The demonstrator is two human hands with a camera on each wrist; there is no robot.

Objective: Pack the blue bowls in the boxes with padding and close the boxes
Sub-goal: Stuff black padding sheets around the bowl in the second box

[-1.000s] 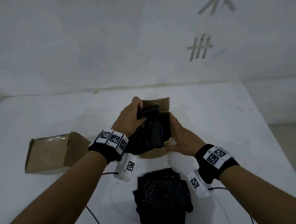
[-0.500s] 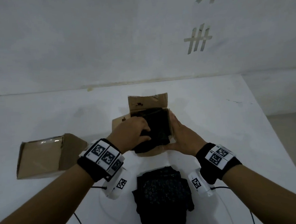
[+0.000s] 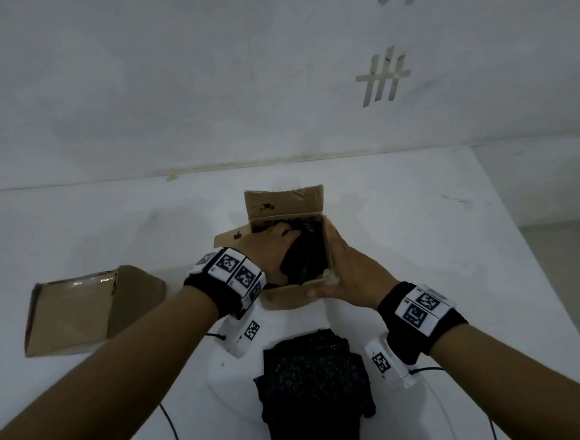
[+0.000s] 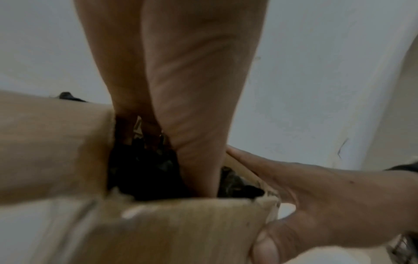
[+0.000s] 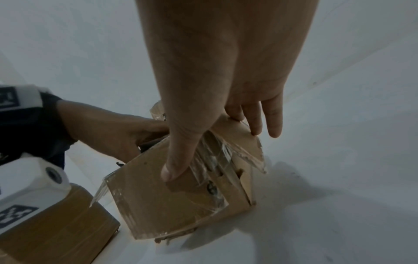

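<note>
An open cardboard box (image 3: 287,297) stands at mid-table with its far flap (image 3: 284,203) upright. Black padding (image 3: 306,253) fills it, and no blue bowl shows. My left hand (image 3: 273,248) is down inside the box, pressing on the padding (image 4: 140,169); its fingertips are buried there. My right hand (image 3: 347,270) holds the box's near right corner, with the thumb on the front wall (image 5: 158,200) and the fingers (image 5: 255,116) along the taped right flap.
A second cardboard box (image 3: 82,310) lies on its side at the left. A pile of black padding (image 3: 314,390) sits near the table's front edge, between my forearms. Cables trail off the front. The table's right edge (image 3: 523,238) is close by.
My left hand has pushed the black padding from above the box down into it. The blue rim seen earlier is now covered. The right hand stays on the box.
</note>
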